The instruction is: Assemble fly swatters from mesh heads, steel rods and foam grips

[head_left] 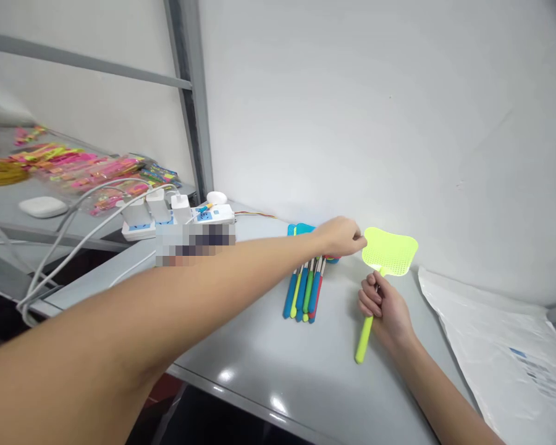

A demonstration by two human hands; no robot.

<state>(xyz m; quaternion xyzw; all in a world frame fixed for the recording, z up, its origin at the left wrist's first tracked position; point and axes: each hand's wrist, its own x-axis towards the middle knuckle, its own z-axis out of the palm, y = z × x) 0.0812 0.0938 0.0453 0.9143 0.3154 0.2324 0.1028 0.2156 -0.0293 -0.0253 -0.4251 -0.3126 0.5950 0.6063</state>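
Observation:
A neon yellow-green fly swatter [391,247] is held upright over the right part of the table, its perforated head toward the wall. My right hand [383,304] is wrapped around its shaft, and the handle sticks out below the fist. With fingers closed, my left hand [340,236] reaches across and pinches the left edge of the swatter head; the fingertips are partly hidden. Beneath and behind the left wrist lies a bunch of fly swatters [304,293] with blue, green, yellow and red handles pointing toward me. My left forearm and hand cover part of their heads.
A white plastic mailer bag [495,346] lies at the right. On the left, a power strip [217,214] holds several white chargers with trailing cables. Behind a metal frame post [192,99], a second surface carries bagged colourful items [106,173]. A white wall stands behind the table [241,364].

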